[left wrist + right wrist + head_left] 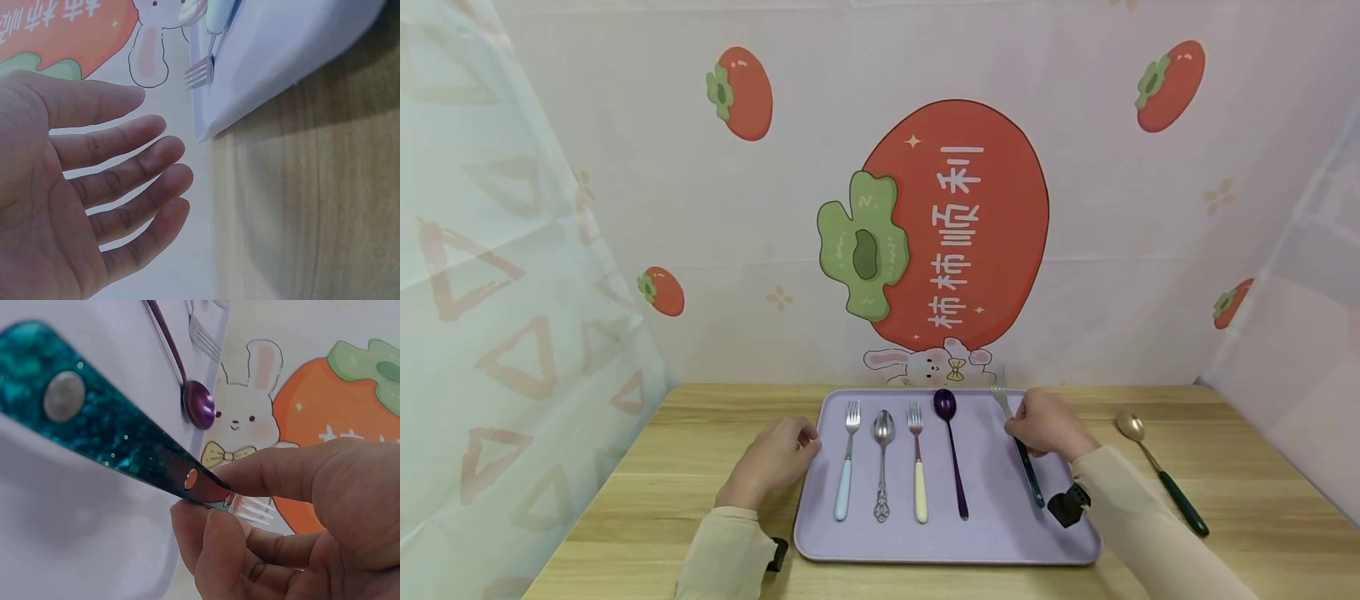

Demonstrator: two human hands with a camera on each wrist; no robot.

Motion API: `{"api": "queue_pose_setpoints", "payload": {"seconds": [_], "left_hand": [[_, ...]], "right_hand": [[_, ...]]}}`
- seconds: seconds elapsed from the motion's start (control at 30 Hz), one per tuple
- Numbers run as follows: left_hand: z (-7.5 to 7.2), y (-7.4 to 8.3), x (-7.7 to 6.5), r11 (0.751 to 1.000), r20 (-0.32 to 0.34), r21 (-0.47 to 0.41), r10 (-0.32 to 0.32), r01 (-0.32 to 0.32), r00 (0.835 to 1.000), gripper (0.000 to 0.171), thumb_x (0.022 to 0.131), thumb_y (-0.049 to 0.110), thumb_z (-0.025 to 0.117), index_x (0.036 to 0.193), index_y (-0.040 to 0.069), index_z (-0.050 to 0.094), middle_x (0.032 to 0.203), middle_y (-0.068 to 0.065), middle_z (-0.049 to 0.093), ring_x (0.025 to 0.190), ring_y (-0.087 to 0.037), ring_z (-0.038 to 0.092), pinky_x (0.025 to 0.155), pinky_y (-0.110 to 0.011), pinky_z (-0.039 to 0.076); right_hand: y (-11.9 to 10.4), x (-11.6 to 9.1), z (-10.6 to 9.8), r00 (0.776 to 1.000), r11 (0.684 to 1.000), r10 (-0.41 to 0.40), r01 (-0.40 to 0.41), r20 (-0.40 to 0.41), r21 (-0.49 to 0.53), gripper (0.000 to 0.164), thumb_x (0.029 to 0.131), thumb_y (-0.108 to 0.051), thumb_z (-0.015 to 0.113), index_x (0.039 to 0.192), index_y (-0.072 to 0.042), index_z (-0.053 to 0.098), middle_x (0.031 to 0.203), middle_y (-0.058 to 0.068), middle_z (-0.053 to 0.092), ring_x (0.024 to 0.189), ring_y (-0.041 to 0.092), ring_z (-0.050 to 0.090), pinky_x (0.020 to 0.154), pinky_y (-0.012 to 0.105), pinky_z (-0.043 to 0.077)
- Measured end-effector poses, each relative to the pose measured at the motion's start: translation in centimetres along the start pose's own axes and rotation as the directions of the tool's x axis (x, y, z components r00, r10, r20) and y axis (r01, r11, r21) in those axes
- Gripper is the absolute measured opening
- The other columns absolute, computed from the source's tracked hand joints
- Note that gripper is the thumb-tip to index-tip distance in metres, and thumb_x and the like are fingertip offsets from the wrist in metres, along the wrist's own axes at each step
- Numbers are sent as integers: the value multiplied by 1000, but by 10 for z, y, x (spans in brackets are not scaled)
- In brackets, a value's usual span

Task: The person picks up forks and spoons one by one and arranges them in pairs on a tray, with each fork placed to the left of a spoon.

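My right hand (pixel 1047 423) pinches a fork with a teal-green speckled handle (pixel 106 419) between thumb and fingers, near where handle and metal neck meet. The fork is over the right part of a lilac tray (pixel 880 546), tines toward the back wall; whether its handle end touches the tray I cannot tell. In the tray, from left, lie a fork with a light blue handle (pixel 843 492), an ornate silver spoon (pixel 883 427), a cream-handled fork (pixel 921 492) and a purple spoon (pixel 945 405). Beside the tray's left edge, my left hand (pixel 94 169) holds nothing, its fingers loosely spread.
Right of the tray, a gold spoon with a dark green handle (pixel 1182 502) lies on the wooden table (pixel 640 508). A cloth backdrop (pixel 1097 250) printed with persimmons and a rabbit rises behind the table. More cloth hangs at both sides.
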State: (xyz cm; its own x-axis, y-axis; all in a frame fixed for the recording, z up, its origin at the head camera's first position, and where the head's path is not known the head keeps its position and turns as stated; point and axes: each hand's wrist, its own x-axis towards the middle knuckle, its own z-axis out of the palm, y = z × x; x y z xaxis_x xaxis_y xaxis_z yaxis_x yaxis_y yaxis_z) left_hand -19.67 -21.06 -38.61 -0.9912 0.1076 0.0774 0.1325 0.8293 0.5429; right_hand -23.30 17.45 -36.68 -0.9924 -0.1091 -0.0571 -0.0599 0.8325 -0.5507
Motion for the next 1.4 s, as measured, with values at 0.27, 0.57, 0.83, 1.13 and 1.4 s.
{"api": "queue_pose_setpoints", "payload": {"seconds": [0.27,0.57,0.83,1.13,1.4], "left_hand": [[0,1,0,1000,4,-8,-2,2,1000,13,94,10,68,104,2,72,92,-5,65,83,-18,60,74,-38,54],[-1,3,-1,1000,-1,-1,7,-7,1000,13,94,10,68,104,2,71,91,-5,65,83,-18,60,75,-38,53],[-1,3,-1,1000,3,0,1,-1,1000,12,95,10,68,104,3,71,92,-5,66,84,-18,60,76,-39,54],[-1,4,-1,1000,-5,0,12,-12,1000,12,94,10,69,103,3,71,91,-4,66,83,-18,60,75,-38,53],[0,3,0,1000,-13,1,16,-16,1000,11,93,10,69,101,3,71,90,-4,66,83,-18,60,76,-39,53]], "right_hand": [[-13,7,16,998,998,56,-56,37,6,29,87,-7,69,60,-5,57,53,3,51,46,16,55,49,29,51],[-22,13,30,997,994,74,-72,26,-84,22,85,-7,71,68,-4,57,57,6,57,46,17,60,47,26,50],[-24,15,38,989,990,134,-131,68,-47,17,88,-7,70,90,1,56,70,12,58,49,19,59,47,26,49],[-23,16,45,991,991,127,-125,51,-45,15,85,-5,69,85,0,55,69,12,58,46,18,59,43,24,47],[-23,15,46,987,988,151,-149,57,-45,14,86,-4,69,86,1,56,69,13,59,47,18,58,43,23,46]]}}
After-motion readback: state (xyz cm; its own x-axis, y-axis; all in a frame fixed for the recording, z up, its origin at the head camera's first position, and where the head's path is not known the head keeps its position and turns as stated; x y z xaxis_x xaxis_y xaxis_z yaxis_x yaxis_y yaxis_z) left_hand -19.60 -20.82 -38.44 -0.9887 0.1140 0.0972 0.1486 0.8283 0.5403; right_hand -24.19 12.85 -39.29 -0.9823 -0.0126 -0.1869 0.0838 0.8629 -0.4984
